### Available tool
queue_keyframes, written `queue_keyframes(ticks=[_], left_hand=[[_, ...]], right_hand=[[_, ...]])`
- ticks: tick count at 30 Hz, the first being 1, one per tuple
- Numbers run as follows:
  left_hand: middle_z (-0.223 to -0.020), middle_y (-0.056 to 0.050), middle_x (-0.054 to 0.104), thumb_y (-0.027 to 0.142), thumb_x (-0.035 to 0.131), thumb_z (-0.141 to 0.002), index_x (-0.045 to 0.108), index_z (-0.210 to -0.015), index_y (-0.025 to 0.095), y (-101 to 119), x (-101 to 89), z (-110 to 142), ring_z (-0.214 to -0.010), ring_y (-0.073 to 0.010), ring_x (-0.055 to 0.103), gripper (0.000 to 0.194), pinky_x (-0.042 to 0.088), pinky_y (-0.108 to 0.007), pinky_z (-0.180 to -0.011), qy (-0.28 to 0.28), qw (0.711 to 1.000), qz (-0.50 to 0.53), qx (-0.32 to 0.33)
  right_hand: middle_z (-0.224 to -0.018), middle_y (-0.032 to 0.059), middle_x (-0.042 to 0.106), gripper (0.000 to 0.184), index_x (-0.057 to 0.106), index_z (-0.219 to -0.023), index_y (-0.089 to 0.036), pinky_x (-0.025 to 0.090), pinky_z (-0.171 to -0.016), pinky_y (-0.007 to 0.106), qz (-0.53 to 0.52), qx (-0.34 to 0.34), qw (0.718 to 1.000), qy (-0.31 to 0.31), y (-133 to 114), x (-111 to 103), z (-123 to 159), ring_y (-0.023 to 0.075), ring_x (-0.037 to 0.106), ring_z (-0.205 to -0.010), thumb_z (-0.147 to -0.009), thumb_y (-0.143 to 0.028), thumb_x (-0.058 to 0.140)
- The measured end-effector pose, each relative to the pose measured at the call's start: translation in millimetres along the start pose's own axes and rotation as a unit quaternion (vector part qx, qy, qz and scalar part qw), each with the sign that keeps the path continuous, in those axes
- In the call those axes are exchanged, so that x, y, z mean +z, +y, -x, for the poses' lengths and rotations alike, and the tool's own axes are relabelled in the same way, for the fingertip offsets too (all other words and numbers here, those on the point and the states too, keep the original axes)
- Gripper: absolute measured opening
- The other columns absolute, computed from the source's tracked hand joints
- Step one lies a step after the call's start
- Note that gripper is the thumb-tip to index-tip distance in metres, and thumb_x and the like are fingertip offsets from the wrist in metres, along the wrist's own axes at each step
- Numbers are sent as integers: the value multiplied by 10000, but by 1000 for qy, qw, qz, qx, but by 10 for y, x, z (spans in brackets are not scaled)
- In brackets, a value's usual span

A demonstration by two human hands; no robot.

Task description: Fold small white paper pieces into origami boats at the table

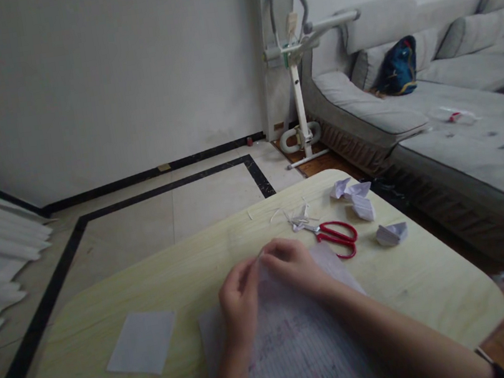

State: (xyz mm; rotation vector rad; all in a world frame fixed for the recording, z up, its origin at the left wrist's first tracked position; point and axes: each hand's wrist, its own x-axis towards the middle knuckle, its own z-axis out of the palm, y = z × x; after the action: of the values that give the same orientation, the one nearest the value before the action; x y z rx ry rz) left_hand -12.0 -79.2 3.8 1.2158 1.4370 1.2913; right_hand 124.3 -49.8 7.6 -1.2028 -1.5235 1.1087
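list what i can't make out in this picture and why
- Writing on the lined sheet: head view, too blurred to read.
- What sits between the left hand and right hand: head view, mostly covered by the hands themselves.
- Near end of the table: head view, cut off by the bottom edge.
- Small items on the sofa: head view, too small and blurred.

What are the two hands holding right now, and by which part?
Paper, apparently, by a thin pale edge where the left hand and right hand meet. Whether that edge belongs to the lined sheet cannot be told.
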Motion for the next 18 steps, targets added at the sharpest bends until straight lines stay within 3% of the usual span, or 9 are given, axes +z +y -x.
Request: queue_keyframes(ticks=[8, 12, 18], left_hand=[[-913, -89, 722, 389, 591, -806, 688, -936, 141, 11, -28, 5, -872, -221, 668, 297, 529, -295, -768, 2, 1000, -22, 1], [-851, -75, 720, 401, 557, -826, 700, -857, 146, 20, -39, 5, -829, -217, 663, 294, 522, -279, -736, -4, 999, -49, 6], [-867, -78, 731, 401, 600, -789, 707, -882, 147, 55, -22, 2, -823, -222, 674, 290, 531, -280, -718, -8, 1000, -19, -4]], right_hand=[[-672, 6, 632, 134, 633, -726, -183, 445, -574, 235, -12, 8, 1000, 1, -36, -8, -4, 136, 571, -638, -812, -253, 557], [-682, 10, 632, 126, 635, -730, -168, 441, -580, 232, -19, 6, 1000, 4, -42, -8, -4, 133, 572, -644, -805, -232, 556], [-668, 4, 620, 134, 630, -725, -166, 432, -578, 232, -12, -3, 1000, 7, -19, -2, -7, 129, 558, -632, -807, -240, 555]])
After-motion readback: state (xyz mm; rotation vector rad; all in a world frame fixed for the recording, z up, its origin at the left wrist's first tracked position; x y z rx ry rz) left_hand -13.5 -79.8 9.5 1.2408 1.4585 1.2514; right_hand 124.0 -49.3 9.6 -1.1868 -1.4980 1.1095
